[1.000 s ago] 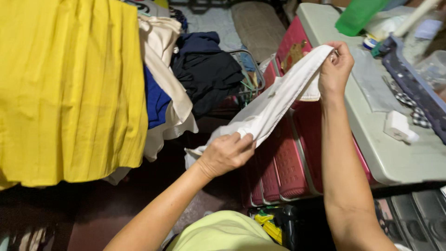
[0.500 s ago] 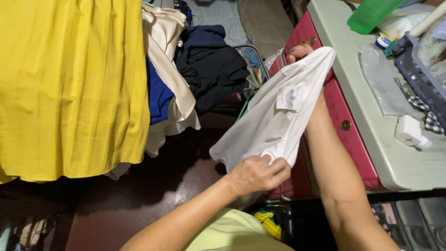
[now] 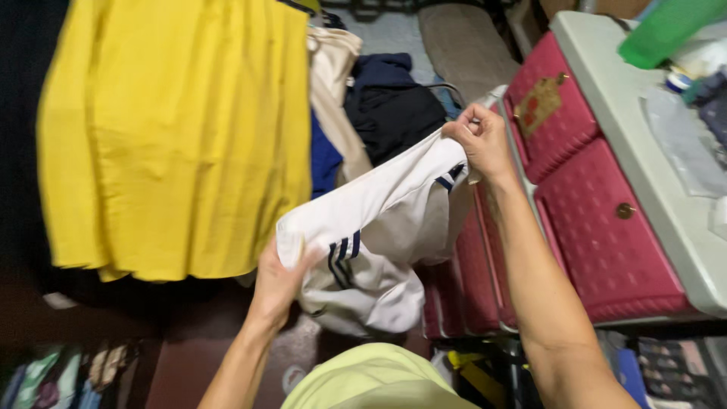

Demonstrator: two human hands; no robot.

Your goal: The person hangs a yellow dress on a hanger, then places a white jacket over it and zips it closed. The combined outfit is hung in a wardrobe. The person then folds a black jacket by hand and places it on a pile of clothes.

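Observation:
I hold a white garment with dark blue stripes [image 3: 379, 227] stretched between both hands. My left hand [image 3: 279, 282] grips its lower left edge beside the stripes. My right hand [image 3: 478, 140] pinches its upper right corner, up near the red quilted case [image 3: 598, 227]. The cloth hangs loosely bunched below my hands, above my lime-green shirt [image 3: 371, 379].
A large yellow pleated cloth [image 3: 174, 136] hangs at the left, with cream [image 3: 333, 83], blue and dark navy clothes [image 3: 390, 102] behind it. A pale table [image 3: 666, 189] with a green bottle [image 3: 666, 26] and small items runs along the right. Dark floor lies below.
The garment has been turned and spread wider, now showing dark stripes. My left hand has moved left and my right hand has shifted lower; the view has swung to the left.

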